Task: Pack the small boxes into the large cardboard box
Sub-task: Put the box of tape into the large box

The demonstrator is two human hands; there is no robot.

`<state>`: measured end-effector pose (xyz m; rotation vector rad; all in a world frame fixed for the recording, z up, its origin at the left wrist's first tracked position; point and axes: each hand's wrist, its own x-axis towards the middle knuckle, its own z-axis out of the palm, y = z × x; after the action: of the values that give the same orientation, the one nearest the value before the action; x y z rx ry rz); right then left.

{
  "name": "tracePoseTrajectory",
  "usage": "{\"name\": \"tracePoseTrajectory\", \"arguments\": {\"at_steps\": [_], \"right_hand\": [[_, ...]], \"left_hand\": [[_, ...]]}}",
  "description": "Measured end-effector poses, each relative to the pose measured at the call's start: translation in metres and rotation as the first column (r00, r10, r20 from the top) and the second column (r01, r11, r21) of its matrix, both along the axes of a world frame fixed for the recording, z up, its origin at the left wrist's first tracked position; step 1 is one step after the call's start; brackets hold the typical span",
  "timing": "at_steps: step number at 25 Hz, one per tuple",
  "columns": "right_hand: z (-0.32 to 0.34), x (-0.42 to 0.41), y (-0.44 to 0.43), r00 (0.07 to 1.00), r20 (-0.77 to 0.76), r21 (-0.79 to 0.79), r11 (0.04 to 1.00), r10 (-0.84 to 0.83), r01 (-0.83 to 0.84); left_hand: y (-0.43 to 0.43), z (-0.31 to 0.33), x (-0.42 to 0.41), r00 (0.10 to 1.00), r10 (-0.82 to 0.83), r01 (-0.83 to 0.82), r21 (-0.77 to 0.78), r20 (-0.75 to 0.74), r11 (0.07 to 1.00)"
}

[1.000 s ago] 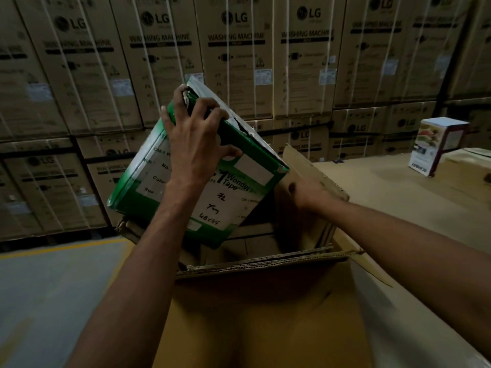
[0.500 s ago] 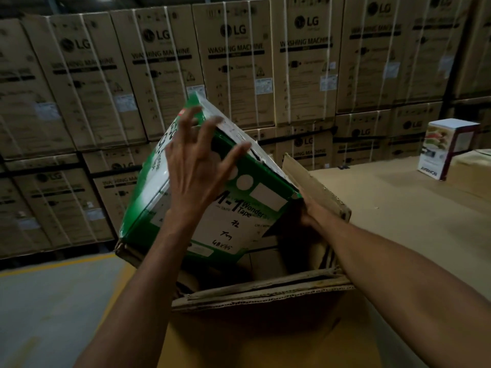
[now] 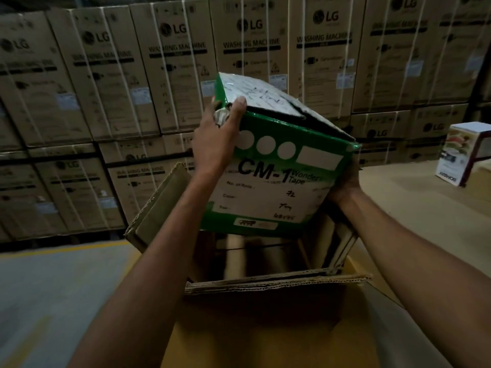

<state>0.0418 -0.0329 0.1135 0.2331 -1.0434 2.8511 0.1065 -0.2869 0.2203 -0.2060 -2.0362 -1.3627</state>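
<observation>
A green and white tape box (image 3: 276,181) marked "CM-1 Wonder Tape" hangs tilted over the open large cardboard box (image 3: 265,281). My left hand (image 3: 215,139) grips the tape box at its upper left corner, thumb hooked over the top edge. My right hand (image 3: 345,184) holds its lower right side from behind and below; its fingers are mostly hidden. The tape box's top flaps are slightly open. Inside the large box I see dim cardboard dividers.
Stacked LG washing machine cartons (image 3: 252,62) form a wall behind. A small white printed box (image 3: 462,155) stands on a brown cardboard surface (image 3: 414,208) at the right. The grey floor with a yellow line (image 3: 61,251) lies to the left.
The tape box has moved right and turned more upright over the large box. My left hand shifted from its face to its upper left corner. My right hand moved from the flap onto the tape box.
</observation>
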Motion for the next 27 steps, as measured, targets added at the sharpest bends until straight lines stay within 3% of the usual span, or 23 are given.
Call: {"name": "tracePoseTrajectory", "arguments": {"at_steps": [5, 9, 13, 19, 24, 27], "right_hand": [[-0.001, -0.001, -0.001, 0.999, -0.035, 0.083, 0.996, -0.02, 0.022], [0.005, 0.001, -0.014, 0.998, -0.01, 0.176, 0.983, 0.056, -0.054], [0.011, 0.005, -0.024, 0.992, 0.011, 0.277, 0.953, 0.127, -0.125], [-0.014, 0.015, -0.018, 0.989, 0.084, 0.392, 0.909, 0.118, -0.141], [-0.023, 0.011, -0.025, 0.982, 0.17, 0.548, 0.821, 0.079, -0.16], [-0.033, 0.01, -0.031, 0.966, 0.258, 0.659, 0.73, 0.007, -0.181]], "left_hand": [[-0.03, -0.034, -0.013, 0.982, -0.116, 0.078, 0.238, 0.15, 0.968], [-0.06, -0.055, -0.009, 0.965, -0.185, 0.129, 0.276, 0.186, 0.952], [-0.08, -0.063, -0.011, 0.947, -0.253, 0.209, 0.215, 0.199, 0.954], [-0.089, -0.075, -0.017, 0.825, -0.239, 0.256, 0.038, 0.513, 0.966], [-0.098, -0.085, -0.028, 0.763, -0.216, 0.263, 0.014, 0.609, 0.965], [-0.111, -0.099, -0.03, 0.67, -0.213, 0.302, 0.001, 0.711, 0.953]]}}
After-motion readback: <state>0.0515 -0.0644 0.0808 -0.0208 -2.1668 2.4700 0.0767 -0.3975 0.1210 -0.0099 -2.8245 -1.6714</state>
